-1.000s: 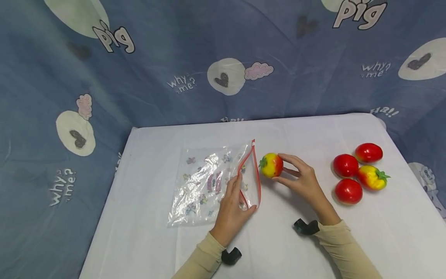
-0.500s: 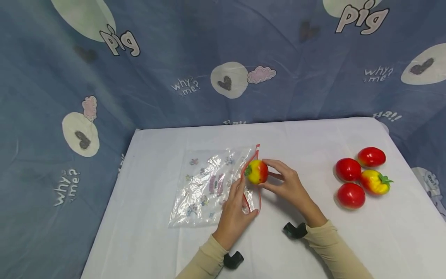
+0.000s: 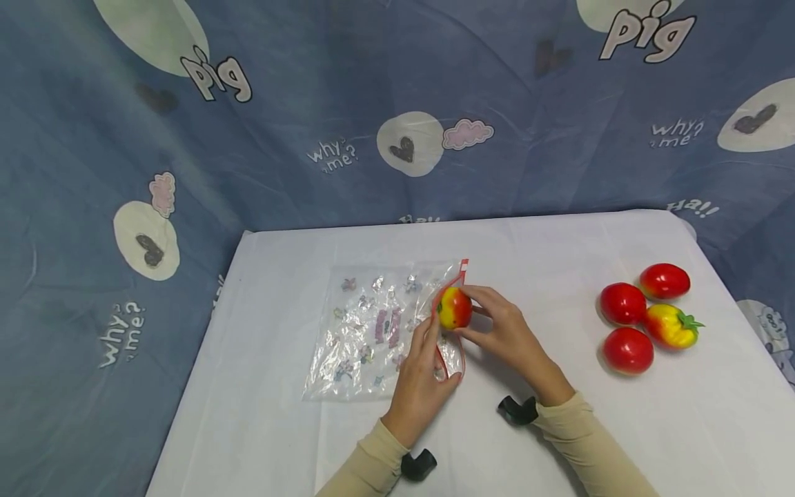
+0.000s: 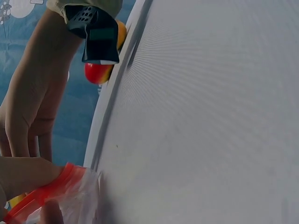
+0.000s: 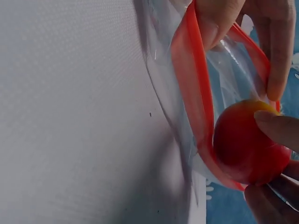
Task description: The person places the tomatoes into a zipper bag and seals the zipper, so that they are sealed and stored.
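1. Farthest left, the clear bag [image 3: 357, 331] lies flat on the white cloth [image 3: 261, 359], printed with small coloured motifs and a pink mark in the middle; its mouth, edged in red strips [image 5: 194, 84], stands open toward the right.
2. The left hand [image 3: 417, 386] holds the bag at that mouth, thumb at the near end of the red edging, fingers farther up along it.
3. The held fruit [image 3: 456, 308] sits in the mouth, between the red strips. It is round and glossy, yellow on its left and deep red on its right; the right wrist view shows mostly red, with some yellow at the top. How deep it sits is unclear.
4. The right hand [image 3: 506, 331] pinches the fruit from the right, thumb and fingers on opposite sides.
5. Well to the right lie a round red fruit [image 3: 622, 303], a second red fruit [image 3: 628, 351], an oval red fruit [image 3: 664, 281] and a green-topped yellow-and-red fruit [image 3: 672, 326].
6. A second ago the held fruit was outside, right of the mouth, green leaves showing; now those are mostly hidden. The left hand's hold and the four other fruits look unchanged.
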### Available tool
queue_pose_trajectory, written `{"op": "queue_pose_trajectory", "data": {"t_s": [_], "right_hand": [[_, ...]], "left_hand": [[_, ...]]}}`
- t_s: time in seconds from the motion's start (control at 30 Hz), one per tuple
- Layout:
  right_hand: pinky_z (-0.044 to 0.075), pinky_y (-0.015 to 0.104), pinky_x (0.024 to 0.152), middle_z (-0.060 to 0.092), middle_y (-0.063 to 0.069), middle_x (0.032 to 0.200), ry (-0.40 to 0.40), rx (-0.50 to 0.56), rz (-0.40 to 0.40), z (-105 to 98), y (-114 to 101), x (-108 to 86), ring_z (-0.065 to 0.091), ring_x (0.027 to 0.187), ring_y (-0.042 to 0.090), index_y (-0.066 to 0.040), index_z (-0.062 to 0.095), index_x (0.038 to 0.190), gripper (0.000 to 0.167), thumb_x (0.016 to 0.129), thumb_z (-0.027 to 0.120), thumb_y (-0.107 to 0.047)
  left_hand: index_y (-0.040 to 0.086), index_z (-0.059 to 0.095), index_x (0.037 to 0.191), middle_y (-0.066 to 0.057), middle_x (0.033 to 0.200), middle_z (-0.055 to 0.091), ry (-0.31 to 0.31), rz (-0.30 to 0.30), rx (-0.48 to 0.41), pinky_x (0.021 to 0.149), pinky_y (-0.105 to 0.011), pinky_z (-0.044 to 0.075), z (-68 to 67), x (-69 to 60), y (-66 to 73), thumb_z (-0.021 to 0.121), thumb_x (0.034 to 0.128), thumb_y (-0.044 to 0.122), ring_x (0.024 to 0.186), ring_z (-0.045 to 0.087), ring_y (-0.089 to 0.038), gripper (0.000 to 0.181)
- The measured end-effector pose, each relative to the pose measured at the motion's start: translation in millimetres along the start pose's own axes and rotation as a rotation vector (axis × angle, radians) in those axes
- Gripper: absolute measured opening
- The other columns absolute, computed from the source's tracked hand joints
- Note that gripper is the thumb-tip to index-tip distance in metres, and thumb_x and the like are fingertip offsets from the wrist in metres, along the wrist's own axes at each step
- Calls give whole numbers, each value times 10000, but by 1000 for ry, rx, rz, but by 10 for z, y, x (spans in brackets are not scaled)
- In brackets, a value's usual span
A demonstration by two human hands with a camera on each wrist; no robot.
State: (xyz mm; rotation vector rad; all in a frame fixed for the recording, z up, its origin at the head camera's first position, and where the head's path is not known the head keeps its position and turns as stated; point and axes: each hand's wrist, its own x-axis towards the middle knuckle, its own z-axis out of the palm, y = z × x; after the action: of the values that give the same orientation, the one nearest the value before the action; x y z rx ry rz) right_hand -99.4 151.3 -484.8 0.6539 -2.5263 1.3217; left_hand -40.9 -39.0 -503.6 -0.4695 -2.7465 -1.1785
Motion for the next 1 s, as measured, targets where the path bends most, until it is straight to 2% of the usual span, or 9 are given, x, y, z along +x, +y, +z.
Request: {"op": "queue_pose_trajectory", "data": {"t_s": [0.1, 0.23, 0.27, 0.37, 0.5, 0.57, 0.77, 0.9, 1.0], "right_hand": [[606, 388, 925, 651, 141, 1344, 8, -59, -18, 40, -13, 26, 666, 1204, 291, -23, 618, 1379, 727, 726, 934, -68], [607, 384, 926, 649, 142, 1345, 3, -118, -35, 97, -24, 60, 669, 1184, 288, -26, 602, 1393, 728, 751, 930, -128], [605, 383, 928, 646, 142, 1351, -4, -108, -30, 105, -20, 65, 664, 1198, 292, -29, 592, 1401, 735, 755, 928, -129], [601, 393, 924, 651, 154, 1356, -6, -10, 5, 107, 20, 67, 647, 1235, 326, -20, 584, 1406, 745, 744, 923, -67], [602, 415, 904, 695, 180, 1310, 8, 101, 31, 98, 95, 57, 670, 1208, 361, 11, 646, 1341, 666, 726, 901, 37], [606, 418, 892, 711, 193, 1284, 8, 101, 7, 114, 116, 59, 688, 1181, 363, 29, 669, 1307, 613, 735, 887, 55], [627, 393, 860, 719, 201, 1225, -4, 59, -97, 203, 86, 126, 718, 1085, 340, 44, 679, 1251, 556, 736, 889, 36], [624, 375, 880, 713, 178, 1233, -38, 47, -58, 210, 60, 145, 730, 1061, 308, 24, 671, 1264, 563, 747, 895, 5], [620, 397, 891, 722, 191, 1245, -62, 30, -16, 190, 60, 140, 749, 1046, 324, 30, 672, 1281, 574, 754, 896, -14]], "left_hand": [[120, 295, 1633, -55, 1578, 422, 16, 23, 9, 1005, -439, 572, -3, 0, 4, 940, 716, 92, 1155, 665, -236, 1122], [96, 321, 1619, -76, 1562, 437, 45, 50, 22, 915, -415, 598, -5, 5, 10, 945, 715, 104, 1019, 676, -213, 1099], [94, 323, 1618, -78, 1561, 439, 51, 52, 17, 901, -409, 602, -5, 8, 10, 946, 714, 105, 995, 672, -208, 1097], [92, 322, 1619, -84, 1559, 439, 62, 42, 5, 954, -431, 593, -17, 17, 7, 951, 711, 110, 1115, 660, -228, 1105], [100, 324, 1620, -88, 1553, 446, 57, 19, -16, 1011, -469, 568, -40, 24, 9, 951, 706, 97, 1271, 613, -259, 1108], [104, 326, 1620, -90, 1553, 447, 52, 16, -18, 1006, -466, 570, -47, 26, 13, 950, 704, 91, 1287, 608, -262, 1109], [80, 334, 1614, -107, 1570, 437, 63, 39, -25, 989, -427, 569, -50, 35, 27, 945, 709, 92, 1200, 635, -245, 1092], [65, 346, 1606, -111, 1574, 434, 67, 37, -34, 1023, -406, 559, -41, 31, 23, 946, 710, 97, 1221, 626, -245, 1079], [66, 341, 1608, -108, 1581, 423, 59, 32, -33, 1077, -403, 532, -39, 31, 16, 948, 711, 97, 1317, 581, -254, 1084]]}}
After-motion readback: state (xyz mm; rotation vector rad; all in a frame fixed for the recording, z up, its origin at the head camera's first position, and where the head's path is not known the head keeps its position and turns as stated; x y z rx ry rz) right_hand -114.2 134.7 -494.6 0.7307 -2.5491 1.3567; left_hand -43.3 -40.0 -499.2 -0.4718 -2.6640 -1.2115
